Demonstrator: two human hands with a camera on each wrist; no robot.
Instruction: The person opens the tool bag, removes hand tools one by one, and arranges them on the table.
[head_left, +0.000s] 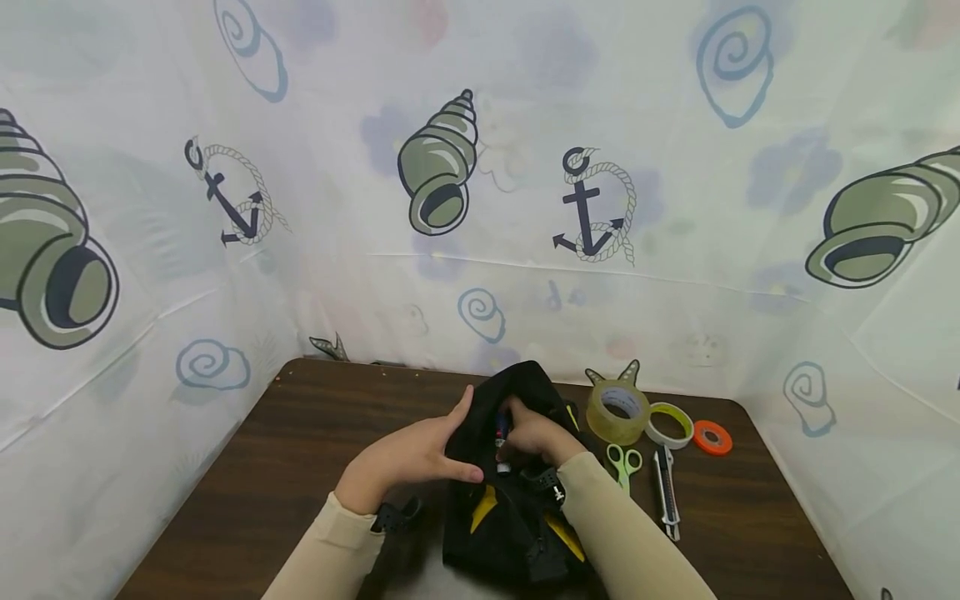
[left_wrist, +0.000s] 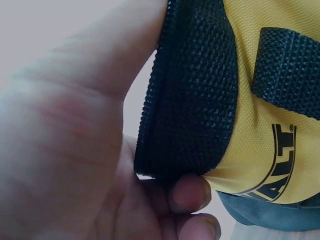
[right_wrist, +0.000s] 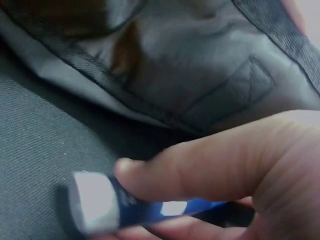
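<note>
A black and yellow tool bag (head_left: 510, 533) lies on the table in front of me, its mouth spread open. My left hand (head_left: 408, 458) grips the bag's edge. In the left wrist view, the fingertips (left_wrist: 192, 192) curl under the black webbing trim (left_wrist: 195, 100), beside yellow fabric with partly visible black lettering. Inside the mouth, my right hand (head_left: 536, 437) holds a dark blue tube (right_wrist: 145, 211) with a white cap (right_wrist: 95, 202). The thumb presses along its side while fingers show beneath it. Grey lining (right_wrist: 210, 65) with stitched seams shows behind that hand.
Right of the bag are a clear packing tape roll (head_left: 611, 421), a white tape roll (head_left: 652, 429), an orange tape roll (head_left: 712, 437), light green scissors (head_left: 624, 460) and a utility knife (head_left: 665, 492). A patterned curtain (head_left: 517, 208) surrounds the brown table (head_left: 300, 467).
</note>
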